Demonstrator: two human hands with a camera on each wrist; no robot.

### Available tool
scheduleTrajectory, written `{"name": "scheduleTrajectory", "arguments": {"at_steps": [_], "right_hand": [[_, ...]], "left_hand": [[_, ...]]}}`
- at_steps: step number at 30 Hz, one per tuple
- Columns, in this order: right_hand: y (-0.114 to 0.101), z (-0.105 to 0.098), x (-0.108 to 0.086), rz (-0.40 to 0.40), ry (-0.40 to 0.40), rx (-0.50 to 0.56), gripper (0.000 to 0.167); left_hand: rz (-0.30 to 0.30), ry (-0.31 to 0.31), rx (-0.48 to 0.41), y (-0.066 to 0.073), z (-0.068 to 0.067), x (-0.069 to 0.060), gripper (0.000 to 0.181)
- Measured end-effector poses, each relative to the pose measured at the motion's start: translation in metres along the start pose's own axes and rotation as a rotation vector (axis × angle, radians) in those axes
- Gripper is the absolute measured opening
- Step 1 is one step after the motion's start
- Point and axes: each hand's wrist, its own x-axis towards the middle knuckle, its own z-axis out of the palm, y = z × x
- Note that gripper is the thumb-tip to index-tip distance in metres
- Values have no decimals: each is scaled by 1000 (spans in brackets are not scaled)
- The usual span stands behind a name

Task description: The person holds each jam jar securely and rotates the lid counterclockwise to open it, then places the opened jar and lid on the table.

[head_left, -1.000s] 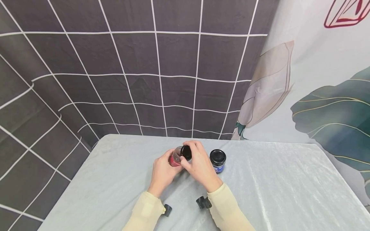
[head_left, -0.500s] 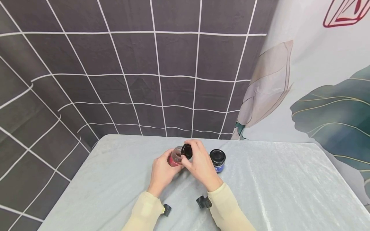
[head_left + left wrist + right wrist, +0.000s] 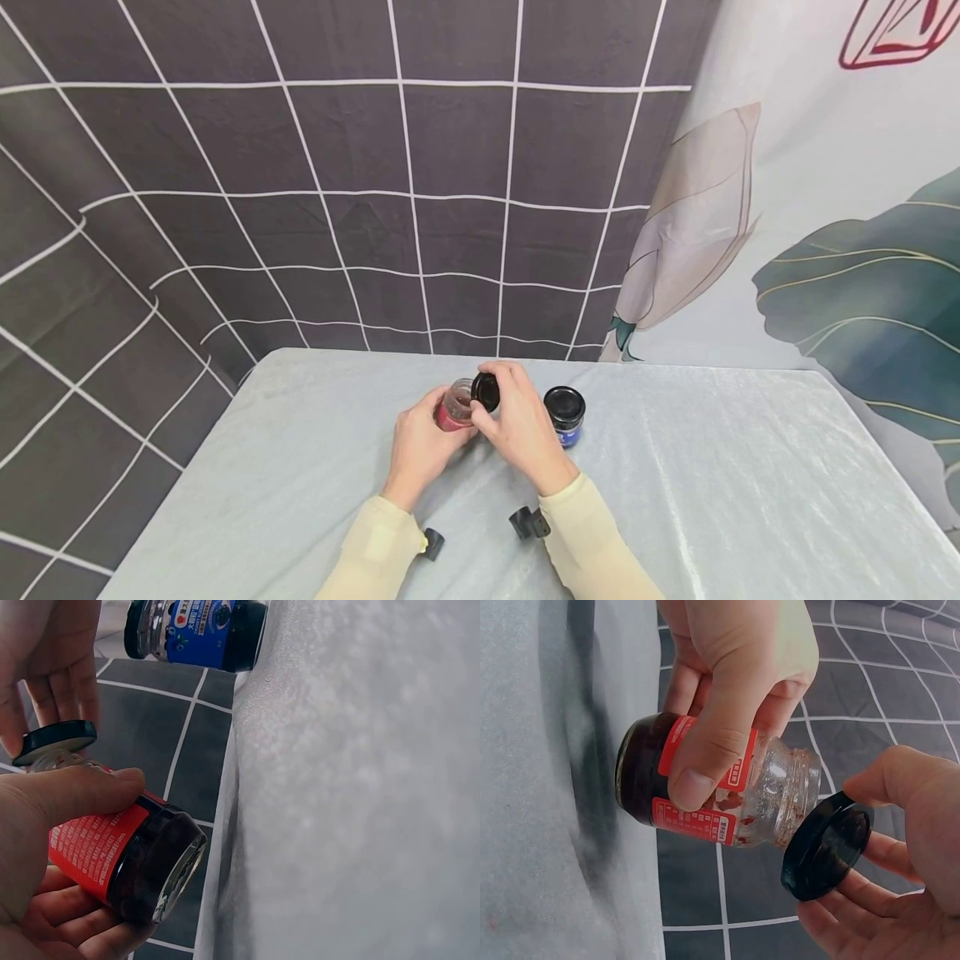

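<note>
In the head view, my left hand (image 3: 423, 446) grips a glass jam jar (image 3: 454, 407) with a red label. The jar (image 3: 772, 787) is tilted, its lower part filled dark and its clear neck smeared with red bits. My right hand (image 3: 525, 437) pinches the black lid (image 3: 486, 392) by its edge, thumb on one side and fingers on the other. In the right wrist view the lid (image 3: 829, 847) stands at a slant beside the jar's open mouth, its hollow inside facing the camera; whether lid and rim touch, I cannot tell.
A second jar (image 3: 566, 417) with a blue label and black lid stands upright just right of my right hand. Pale grey cloth (image 3: 720, 467) covers the table. A dark tiled-pattern curtain (image 3: 360, 233) hangs behind, with a leaf-printed one (image 3: 787, 167) at the right.
The lid has shifted slightly right, away from the red-label jar's mouth, so more of the opening shows. Both hands keep their hold, and the blue-label jar stays put.
</note>
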Motion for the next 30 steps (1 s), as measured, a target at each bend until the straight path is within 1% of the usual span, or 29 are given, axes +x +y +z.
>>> {"name": "scheduleTrajectory", "arguments": {"at_steps": [10, 14, 20, 30], "right_hand": [[3, 2, 1, 1, 9, -4, 44], [3, 2, 1, 12, 4, 7, 45], [4, 3, 2, 16, 4, 16, 51], [6, 3, 1, 28, 1, -20, 53]], "left_hand": [[-5, -4, -3, -2, 1, 1, 56], [-19, -4, -10, -3, 1, 2, 57], [-38, -6, -25, -3, 1, 1, 58], [-40, 2, -17, -5, 2, 1, 59]]}}
